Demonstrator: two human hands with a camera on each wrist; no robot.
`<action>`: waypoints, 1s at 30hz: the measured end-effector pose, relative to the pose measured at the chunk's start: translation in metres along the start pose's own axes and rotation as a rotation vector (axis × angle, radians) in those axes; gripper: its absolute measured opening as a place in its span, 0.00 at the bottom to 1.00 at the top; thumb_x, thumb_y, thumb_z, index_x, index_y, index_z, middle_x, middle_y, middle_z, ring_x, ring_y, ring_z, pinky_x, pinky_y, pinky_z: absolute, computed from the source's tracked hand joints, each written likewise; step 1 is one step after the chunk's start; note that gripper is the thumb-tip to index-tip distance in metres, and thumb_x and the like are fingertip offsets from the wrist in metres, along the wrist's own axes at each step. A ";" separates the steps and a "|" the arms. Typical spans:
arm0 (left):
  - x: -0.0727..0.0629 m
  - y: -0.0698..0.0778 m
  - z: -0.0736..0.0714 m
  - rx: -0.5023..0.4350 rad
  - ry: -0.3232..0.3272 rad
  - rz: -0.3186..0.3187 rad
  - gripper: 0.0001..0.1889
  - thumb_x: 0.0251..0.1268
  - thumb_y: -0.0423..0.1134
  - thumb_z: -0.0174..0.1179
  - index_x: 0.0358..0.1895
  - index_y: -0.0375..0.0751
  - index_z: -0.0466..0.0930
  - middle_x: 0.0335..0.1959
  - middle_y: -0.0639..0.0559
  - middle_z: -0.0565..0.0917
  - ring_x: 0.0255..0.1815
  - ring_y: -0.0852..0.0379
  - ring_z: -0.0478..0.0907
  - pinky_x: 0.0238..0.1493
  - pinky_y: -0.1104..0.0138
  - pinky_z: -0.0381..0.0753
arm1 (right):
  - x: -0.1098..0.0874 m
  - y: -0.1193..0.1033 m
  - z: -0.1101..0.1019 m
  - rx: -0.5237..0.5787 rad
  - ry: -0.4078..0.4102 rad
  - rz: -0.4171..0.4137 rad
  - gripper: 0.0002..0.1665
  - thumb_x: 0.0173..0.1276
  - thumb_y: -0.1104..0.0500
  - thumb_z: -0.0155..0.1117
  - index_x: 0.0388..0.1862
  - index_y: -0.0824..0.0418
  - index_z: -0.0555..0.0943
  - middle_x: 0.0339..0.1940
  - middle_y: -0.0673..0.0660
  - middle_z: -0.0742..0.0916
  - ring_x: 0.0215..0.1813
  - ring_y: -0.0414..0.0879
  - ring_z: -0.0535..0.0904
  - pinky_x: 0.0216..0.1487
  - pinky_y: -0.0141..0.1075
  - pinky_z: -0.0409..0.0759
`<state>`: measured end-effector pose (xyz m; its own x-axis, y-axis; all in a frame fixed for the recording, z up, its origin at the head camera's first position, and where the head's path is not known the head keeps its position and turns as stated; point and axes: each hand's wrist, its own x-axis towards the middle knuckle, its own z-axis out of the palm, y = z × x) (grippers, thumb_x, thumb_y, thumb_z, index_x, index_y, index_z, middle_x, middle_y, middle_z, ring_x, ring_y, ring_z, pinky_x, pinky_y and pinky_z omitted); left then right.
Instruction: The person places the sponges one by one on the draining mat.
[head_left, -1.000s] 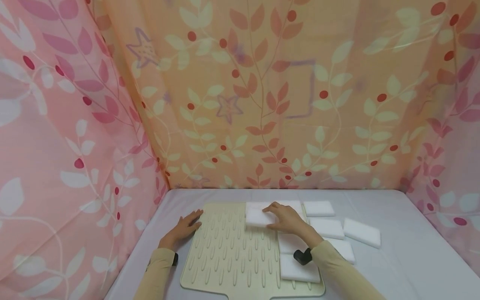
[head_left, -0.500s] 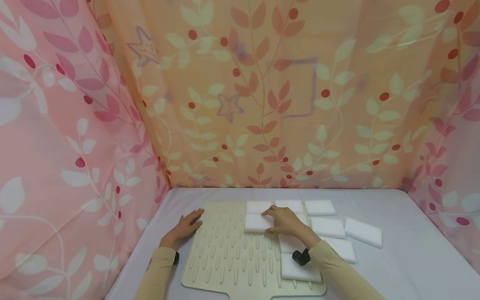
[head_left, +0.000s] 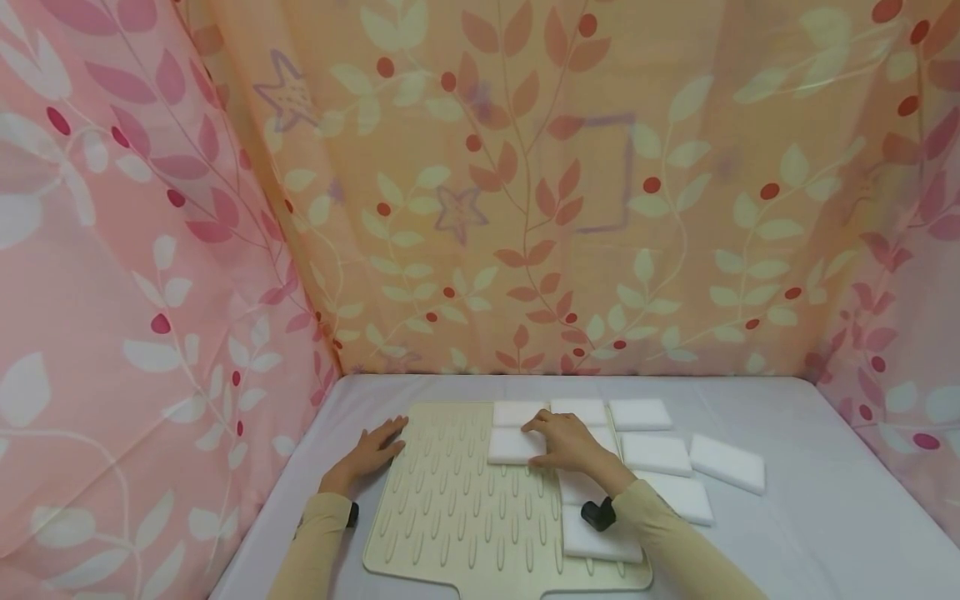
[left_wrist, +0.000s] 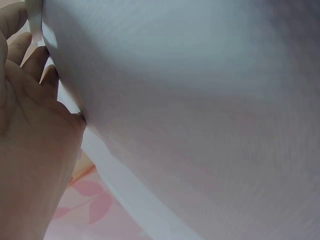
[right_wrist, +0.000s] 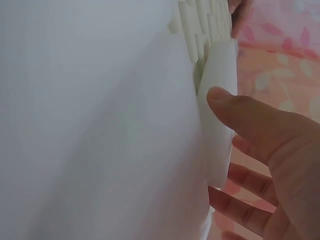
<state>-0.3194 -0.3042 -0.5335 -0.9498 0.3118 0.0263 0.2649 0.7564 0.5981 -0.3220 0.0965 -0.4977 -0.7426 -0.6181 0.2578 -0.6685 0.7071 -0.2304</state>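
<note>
At the far left hangs a pink curtain (head_left: 112, 275) with pale leaves, meeting an orange one (head_left: 420, 250) behind the white-covered table (head_left: 840, 500). The left hand (head_left: 367, 457) lies at the left edge of the mat (head_left: 442, 500), its fingers loosely extended and apart, fingertips touching the rim, with hold of nothing. The mat is cream-coloured and flat, with rounded corners, rows of long raised ridges and a tab at the near side cut off by the picture's edge. Right of its bare part, in the second row from the far edge, lies the white block (head_left: 510, 450): a flat, oblong slab, matt and plain on top, with straight edges and a front side slightly greyer than the top. The right hand (head_left: 573, 442) is partly closed over its right end, thumb at the near side and forefinger toward the far side, pinching it; in the right wrist view the thumb tip presses the pale surface. A far block (head_left: 517, 413) sits directly behind it, with more similar blocks (head_left: 603, 542) down the mat's right side, some partly covered by the hand and sleeve. Farther right, four loose blocks (head_left: 727, 464) rest on the table, the outermost turned askew.
</note>
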 end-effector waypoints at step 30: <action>0.001 -0.006 0.006 0.014 0.021 0.006 0.29 0.69 0.43 0.51 0.70 0.39 0.58 0.70 0.36 0.58 0.72 0.35 0.48 0.63 0.34 0.31 | -0.031 0.020 -0.022 0.042 0.099 0.050 0.32 0.48 0.44 0.73 0.52 0.54 0.80 0.45 0.51 0.80 0.44 0.51 0.79 0.45 0.51 0.74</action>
<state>-0.3213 -0.3052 -0.5415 -0.9513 0.3048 0.0467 0.2731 0.7626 0.5864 -0.3114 0.1367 -0.4897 -0.7689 -0.5440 0.3359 -0.6333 0.7200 -0.2837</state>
